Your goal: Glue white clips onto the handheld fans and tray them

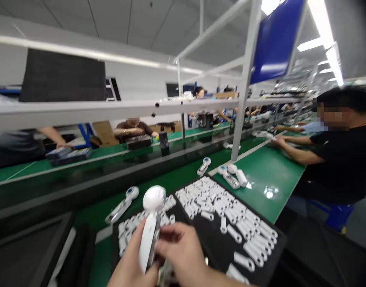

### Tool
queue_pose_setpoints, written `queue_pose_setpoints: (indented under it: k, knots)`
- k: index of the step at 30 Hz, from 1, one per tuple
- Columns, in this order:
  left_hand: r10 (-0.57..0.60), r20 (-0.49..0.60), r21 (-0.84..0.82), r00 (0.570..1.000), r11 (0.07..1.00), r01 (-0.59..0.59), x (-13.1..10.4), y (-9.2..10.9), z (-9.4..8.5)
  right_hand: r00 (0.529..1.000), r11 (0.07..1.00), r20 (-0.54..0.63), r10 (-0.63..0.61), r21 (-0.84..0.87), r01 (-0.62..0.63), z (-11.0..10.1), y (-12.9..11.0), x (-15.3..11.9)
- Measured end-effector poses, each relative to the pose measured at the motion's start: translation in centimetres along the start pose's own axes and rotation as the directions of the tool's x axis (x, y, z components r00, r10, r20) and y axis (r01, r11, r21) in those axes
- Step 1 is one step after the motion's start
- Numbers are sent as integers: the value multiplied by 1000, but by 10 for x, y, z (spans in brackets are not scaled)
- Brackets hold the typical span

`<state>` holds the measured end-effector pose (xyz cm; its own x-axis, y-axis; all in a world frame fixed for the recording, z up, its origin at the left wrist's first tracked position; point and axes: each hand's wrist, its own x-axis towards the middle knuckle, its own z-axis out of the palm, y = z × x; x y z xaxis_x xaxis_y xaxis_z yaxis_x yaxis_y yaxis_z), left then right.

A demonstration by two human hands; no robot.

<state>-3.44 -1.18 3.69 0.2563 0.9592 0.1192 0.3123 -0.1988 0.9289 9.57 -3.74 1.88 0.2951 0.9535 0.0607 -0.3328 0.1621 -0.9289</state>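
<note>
My left hand (pixel 131 259) is wrapped around the white handle of a handheld device with a round head (pixel 149 239), held upright with the head at the top. My right hand (pixel 183 247) is closed in a pinch against the right side of that handle. Whatever lies between its fingertips is hidden. Behind and right of my hands, black trays (pixel 212 239) bear many small white elongated covers (pixel 242 261), each with a hole near one end. A similar white device (pixel 121 207) lies to the left, its handle showing an uncovered side.
More white devices lie on the green bench at the back, one alone (pixel 204 166) and a cluster (pixel 232 177) beside a white post (pixel 242 99). A dark screen-like panel (pixel 27 247) is at left. A co-worker in black (pixel 344 155) sits at right; others work across the line.
</note>
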Motion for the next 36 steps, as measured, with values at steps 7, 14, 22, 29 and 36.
queue_pose_setpoints:
  k: [7,14,22,29,36]
  knots:
    - [-157,188,-553,970,799,236,-1,42,-8,917,346,398,-22,-858,380,-73,-5,-17]
    - [-99,199,-694,975,688,212,-2,50,-16,827,-168,484,286,-824,541,-101,34,-33]
    - [-104,135,-752,985,637,170,5,41,-20,930,318,357,-87,-875,365,-109,-19,-26]
    - [-114,154,-700,982,689,190,-9,55,-13,670,289,523,-526,-632,719,-76,-27,-36]
    - [-65,173,-709,983,684,170,-14,59,-12,614,144,538,-578,-673,725,-77,-18,-37]
